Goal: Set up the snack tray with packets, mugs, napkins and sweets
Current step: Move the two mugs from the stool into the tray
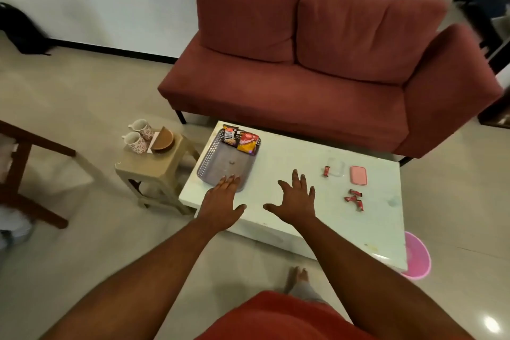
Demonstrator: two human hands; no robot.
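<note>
Grey tray (220, 164) w/ 2 packets (247, 142); left hand (220, 201) & right hand (296, 199): fingers spread, empty. Mugs (137, 141) next: grip handles (seem left-facing, blurry), set upright

Soft, even indoor light; a ceiling lamp glares off the glossy beige floor tiles (492, 324); edges bend and blur.
</note>
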